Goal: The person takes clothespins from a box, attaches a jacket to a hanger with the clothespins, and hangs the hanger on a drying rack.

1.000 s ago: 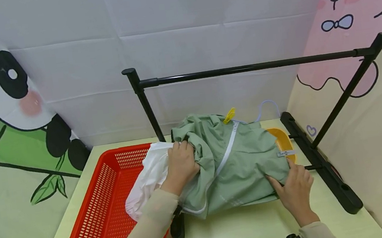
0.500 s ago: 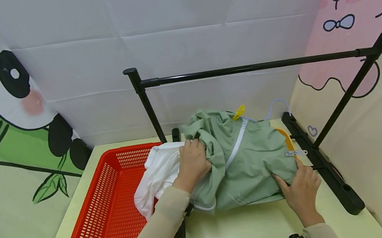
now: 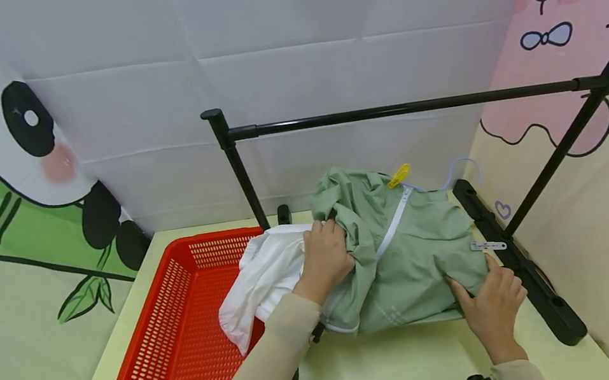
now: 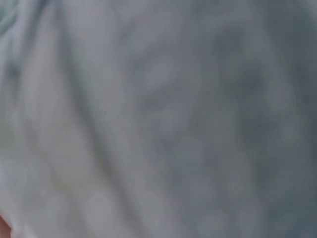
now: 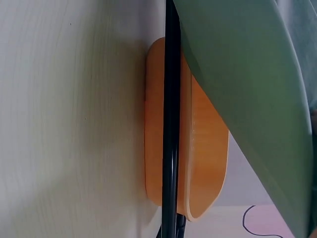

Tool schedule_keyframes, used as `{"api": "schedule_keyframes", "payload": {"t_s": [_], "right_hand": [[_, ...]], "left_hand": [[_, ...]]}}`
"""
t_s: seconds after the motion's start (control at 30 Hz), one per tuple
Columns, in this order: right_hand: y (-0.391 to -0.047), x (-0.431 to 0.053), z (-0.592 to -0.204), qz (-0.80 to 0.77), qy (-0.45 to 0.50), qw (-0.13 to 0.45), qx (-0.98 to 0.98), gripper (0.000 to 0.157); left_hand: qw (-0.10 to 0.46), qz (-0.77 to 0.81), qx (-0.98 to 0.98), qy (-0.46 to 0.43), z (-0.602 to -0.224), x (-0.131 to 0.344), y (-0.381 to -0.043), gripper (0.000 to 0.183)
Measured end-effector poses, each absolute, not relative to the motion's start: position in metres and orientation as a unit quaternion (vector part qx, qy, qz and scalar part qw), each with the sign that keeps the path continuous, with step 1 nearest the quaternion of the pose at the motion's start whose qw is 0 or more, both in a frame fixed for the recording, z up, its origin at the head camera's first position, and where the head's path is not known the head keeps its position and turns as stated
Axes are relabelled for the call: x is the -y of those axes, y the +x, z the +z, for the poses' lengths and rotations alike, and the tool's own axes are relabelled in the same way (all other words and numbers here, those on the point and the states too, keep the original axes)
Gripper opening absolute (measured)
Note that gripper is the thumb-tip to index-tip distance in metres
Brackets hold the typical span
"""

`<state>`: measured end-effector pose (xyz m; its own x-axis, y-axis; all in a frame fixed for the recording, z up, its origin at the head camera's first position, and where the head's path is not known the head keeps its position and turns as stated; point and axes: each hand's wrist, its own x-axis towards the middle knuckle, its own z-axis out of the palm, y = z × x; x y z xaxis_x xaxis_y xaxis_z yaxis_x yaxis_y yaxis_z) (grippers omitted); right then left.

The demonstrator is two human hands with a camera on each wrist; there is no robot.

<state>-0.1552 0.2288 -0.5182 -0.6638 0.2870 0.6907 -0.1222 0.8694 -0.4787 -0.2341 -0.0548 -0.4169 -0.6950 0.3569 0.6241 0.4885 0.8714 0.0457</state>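
Note:
A green garment (image 3: 424,264) with a white zipper hangs bunched on a pale purple hanger (image 3: 459,161), under the black rack's bar. A yellow clip (image 3: 398,176) and a white clip (image 3: 488,246) are fixed at its top and right edges. My left hand (image 3: 325,258) grips the bunched fabric at its left end. From under that hand a white cloth (image 3: 268,268) trails over the basket's rim. My right hand (image 3: 494,312) pinches the garment's lower right edge between thumb and fingers, just below the white clip. Blurred cloth (image 4: 158,119) fills the left wrist view.
A red perforated basket (image 3: 131,367) stands at the table's left. The rack's bar (image 3: 404,109) crosses above the garment, and its black foot (image 3: 551,308) lies along the right. In the right wrist view an orange container (image 5: 208,158) sits behind a black rod (image 5: 171,124).
Both hands have shifted right with the green garment, its hanger and clips. The white cloth has been drawn along, partly out of the basket. The garment now hides the orange container in the head view.

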Motion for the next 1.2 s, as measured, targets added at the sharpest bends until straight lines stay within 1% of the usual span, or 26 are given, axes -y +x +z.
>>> {"api": "schedule_keyframes", "payload": {"t_s": [0.43,0.73,0.8,1.03,1.2], "right_hand": [[-0.151,-0.239,-0.515,0.260,-0.069,0.411,0.871,0.104],[-0.148,-0.246,-0.515,0.260,-0.087,0.412,0.869,0.107],[-0.147,-0.247,-0.514,0.260,-0.091,0.412,0.869,0.108],[-0.144,-0.252,-0.513,0.257,-0.103,0.419,0.865,0.108],[-0.141,-0.256,-0.511,0.259,-0.106,0.425,0.861,0.107]], "left_hand": [[0.319,-0.093,0.913,-0.237,-0.415,0.032,-0.236,0.015],[0.323,-0.084,0.910,-0.247,-0.418,0.018,-0.236,0.015],[0.320,-0.082,0.911,-0.248,-0.418,0.015,-0.236,0.015],[0.282,-0.079,0.925,-0.243,-0.416,0.005,-0.234,0.016],[0.285,-0.082,0.923,-0.244,-0.419,-0.001,-0.234,0.016]]}}
